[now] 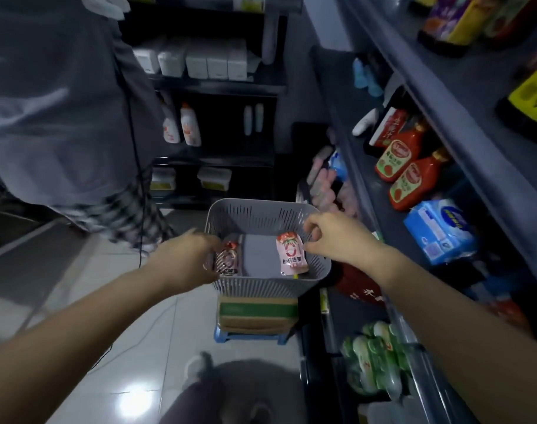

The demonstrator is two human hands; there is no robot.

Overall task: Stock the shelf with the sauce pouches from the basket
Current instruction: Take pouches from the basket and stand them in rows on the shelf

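Observation:
A grey slotted basket (262,214) stands in the aisle in front of me. Two pink-red sauce pouches lie in it. My left hand (184,260) reaches in at the left wall, and its fingers close on the top of the left pouch (228,262), which looks blurred. The right pouch (291,255) lies flat on the basket floor. My right hand (333,237) hovers at that pouch's right edge, thumb and curved fingers apart, the thumb tip just touching it. On the shelf (463,166) to my right stand two red spouted sauce pouches (397,156).
The basket sits on a cardboard box (258,313) on a blue stool (223,337). The right shelving also holds a blue pack (440,232), green packs (374,359) and dark bottles (454,22). Another person (62,117) stands at the left, and a dark rack (218,87) is behind.

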